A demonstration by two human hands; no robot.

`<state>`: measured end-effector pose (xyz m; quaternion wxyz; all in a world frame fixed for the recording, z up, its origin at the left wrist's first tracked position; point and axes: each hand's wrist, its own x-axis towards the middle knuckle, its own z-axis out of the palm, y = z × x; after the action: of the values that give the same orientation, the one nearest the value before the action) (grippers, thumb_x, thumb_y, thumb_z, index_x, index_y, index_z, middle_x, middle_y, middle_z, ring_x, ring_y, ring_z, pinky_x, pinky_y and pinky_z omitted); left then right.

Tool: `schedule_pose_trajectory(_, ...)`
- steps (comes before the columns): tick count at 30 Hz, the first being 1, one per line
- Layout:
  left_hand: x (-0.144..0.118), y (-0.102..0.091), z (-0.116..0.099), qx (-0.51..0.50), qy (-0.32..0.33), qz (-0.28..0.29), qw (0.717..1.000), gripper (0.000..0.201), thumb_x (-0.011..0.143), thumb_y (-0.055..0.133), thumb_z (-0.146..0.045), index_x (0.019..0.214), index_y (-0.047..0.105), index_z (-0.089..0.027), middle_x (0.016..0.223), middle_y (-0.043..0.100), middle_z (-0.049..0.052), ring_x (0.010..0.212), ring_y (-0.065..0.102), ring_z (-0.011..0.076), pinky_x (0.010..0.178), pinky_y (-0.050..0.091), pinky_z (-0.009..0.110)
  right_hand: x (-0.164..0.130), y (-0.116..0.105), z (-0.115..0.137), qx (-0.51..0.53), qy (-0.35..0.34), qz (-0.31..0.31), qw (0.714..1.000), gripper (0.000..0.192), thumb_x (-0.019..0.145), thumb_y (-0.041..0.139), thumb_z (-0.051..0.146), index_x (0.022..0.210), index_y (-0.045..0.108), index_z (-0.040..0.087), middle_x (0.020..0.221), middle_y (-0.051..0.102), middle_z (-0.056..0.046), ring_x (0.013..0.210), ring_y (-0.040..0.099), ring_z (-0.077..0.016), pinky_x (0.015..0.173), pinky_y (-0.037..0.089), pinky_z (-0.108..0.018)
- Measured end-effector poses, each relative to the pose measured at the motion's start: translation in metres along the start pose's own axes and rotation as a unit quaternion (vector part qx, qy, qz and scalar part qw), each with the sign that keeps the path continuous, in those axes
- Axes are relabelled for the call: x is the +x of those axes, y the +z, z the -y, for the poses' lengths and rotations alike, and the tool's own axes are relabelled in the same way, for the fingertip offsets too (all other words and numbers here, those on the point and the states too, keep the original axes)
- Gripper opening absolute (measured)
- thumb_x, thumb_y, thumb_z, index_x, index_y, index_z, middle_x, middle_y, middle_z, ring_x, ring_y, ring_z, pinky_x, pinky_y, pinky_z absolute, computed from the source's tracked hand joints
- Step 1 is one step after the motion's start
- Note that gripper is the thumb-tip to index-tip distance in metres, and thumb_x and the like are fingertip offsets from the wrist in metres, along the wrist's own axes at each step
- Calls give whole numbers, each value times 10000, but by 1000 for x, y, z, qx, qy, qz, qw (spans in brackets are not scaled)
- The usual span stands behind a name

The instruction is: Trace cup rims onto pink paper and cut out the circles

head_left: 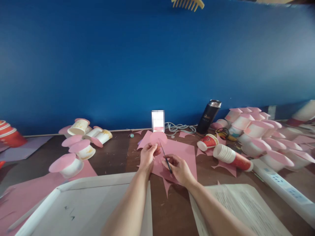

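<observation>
My left hand [147,157] pinches the edge of a round pink paper piece [158,137] with thumb and forefinger. Close by on the right, my right hand [181,170] is closed around scissors [168,164], seen nearly edge-on, their dark handle down in the fingers and thin blades pointing up toward the pink circle. Beneath both hands lies a larger pink sheet [185,152], with a pointed pink scrap [167,187] at its near edge. Exactly where the blades meet the paper is too small to tell.
Behind the hands a phone [157,120] leans upright near the blue wall [147,65]. Paper cups with pink discs stand left [71,167] and right [258,129]. A black flask [209,116], stacked cups [232,157] and a power strip [283,186] are right; a white tray [98,206] is near left.
</observation>
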<state>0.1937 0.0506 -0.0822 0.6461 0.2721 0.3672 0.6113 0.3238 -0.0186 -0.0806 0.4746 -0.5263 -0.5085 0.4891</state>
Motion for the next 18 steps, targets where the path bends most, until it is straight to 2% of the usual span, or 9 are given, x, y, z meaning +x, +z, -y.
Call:
schedule_pose_trajectory(7, 1, 0, 0, 7, 0, -4, 1000, 370, 530, 829, -344, 683, 563, -136, 552, 570, -28, 516, 543, 77, 543, 449, 202, -1, -1, 1, -23, -28, 1, 999, 277, 728, 668, 382, 930, 647, 193, 603, 539, 29, 475, 443, -98, 417, 331, -210)
schedule_pose_trajectory(18, 0, 1, -2, 30, -13, -12, 999, 364, 504, 825, -351, 666, 594, -122, 539, 551, -28, 480, 492, 59, 505, 425, 191, -3, 1, 7, -29, -11, -5, 1000, 302, 711, 675, 401, 912, 645, 178, 597, 547, 28, 432, 438, -89, 399, 329, -213)
